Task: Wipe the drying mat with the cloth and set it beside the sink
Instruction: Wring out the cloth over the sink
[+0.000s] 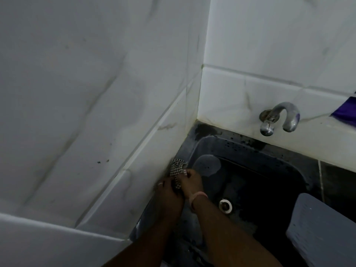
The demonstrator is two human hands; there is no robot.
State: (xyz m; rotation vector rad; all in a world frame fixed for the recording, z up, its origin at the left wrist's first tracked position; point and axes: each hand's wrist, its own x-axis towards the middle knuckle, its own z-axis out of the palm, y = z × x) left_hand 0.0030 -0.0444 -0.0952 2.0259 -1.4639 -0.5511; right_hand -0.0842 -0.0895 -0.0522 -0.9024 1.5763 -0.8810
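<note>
A black-and-white checked cloth is bunched at the left rim of the dark sink, against the tiled wall. My left hand and my right hand both grip it, close together, fingers curled round the fabric. The grey drying mat lies at the sink's right side, partly over the basin edge, apart from both hands.
A chrome tap sticks out of the back wall above the sink. The drain sits in the dark basin. White tiled walls close in at left and back. A purple object rests on the ledge at far right.
</note>
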